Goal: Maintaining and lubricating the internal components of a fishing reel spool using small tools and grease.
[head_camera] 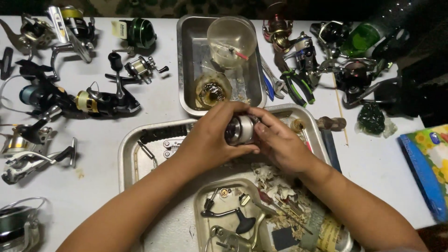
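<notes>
Left hand (pixel 207 140) wraps the spool (pixel 241 129), fingers clamped round its body, held above the big tray (pixel 128 149); right hand (pixel 280 145) pinches its front end, fingers closed on it. Risk, as judged: greasy grip slips; spool or a small part drops into the parts tray (pixel 201 205) clutter and paper scraps (pixel 275 184).

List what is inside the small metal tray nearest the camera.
The small rectangular metal tray holds a black-knobbed reel handle, a silver wire bail arm and small brass and steel fittings. Crumpled paper scraps spill over its right side, hiding anything beneath.
</notes>
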